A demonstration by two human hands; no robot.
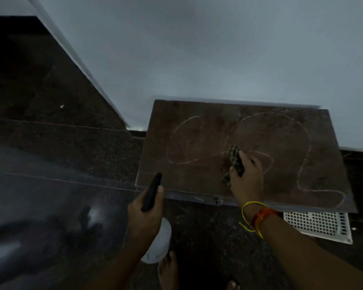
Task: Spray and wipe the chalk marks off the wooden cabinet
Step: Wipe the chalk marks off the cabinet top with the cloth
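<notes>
Head view: dim, blurred
Right hand (246, 174): pinches soft checked cloth (236, 161) against chalk marks (184, 141)
Left hand (145, 212): grips spray bottle (158, 241) (light plastic, likely) by its neck

Chalk-looped brown cabinet top (197, 174); checked cloth (236, 159) on it.

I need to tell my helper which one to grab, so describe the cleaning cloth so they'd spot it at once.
Find the brown wooden cabinet top against the pale wall. Near its middle, the right hand presses a bunched cloth onto the chalk marks. It is the only checked fabric there.
</notes>
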